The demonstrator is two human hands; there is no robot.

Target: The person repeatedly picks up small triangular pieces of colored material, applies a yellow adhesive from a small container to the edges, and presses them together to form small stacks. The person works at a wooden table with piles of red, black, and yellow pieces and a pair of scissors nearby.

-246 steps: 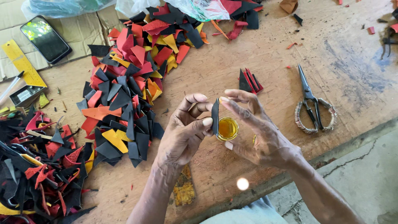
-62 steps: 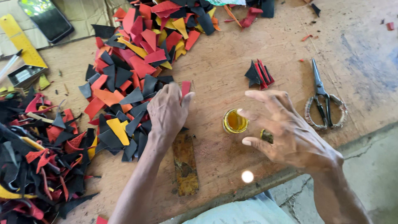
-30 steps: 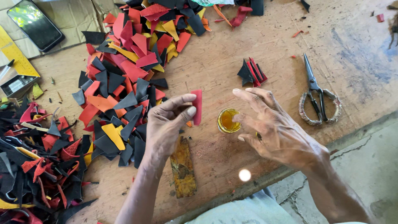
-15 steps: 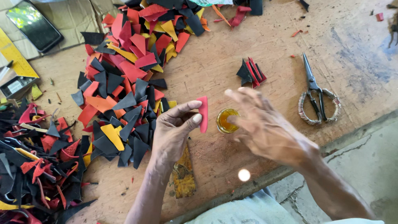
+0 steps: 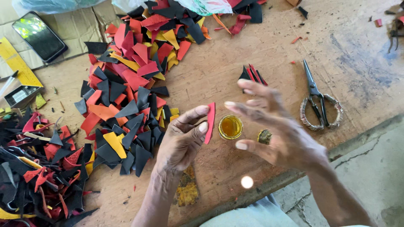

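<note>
The left hand (image 5: 183, 141) has brought the red strip (image 5: 210, 122) up from the pile of scraps (image 5: 126, 96) and pinches it upright beside the small glue tin (image 5: 230, 127). The right hand (image 5: 280, 130) hovers over the tin, fingers spread, gripping nothing; scissors (image 5: 317, 105) lie well to its right.

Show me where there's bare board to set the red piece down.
Bare wood lies between the big scrap pile, the small stack of pieces and the scissors, and along the top right. Crowded: the left side and around the glue pot, where the left hand pinches the red piece.
</note>
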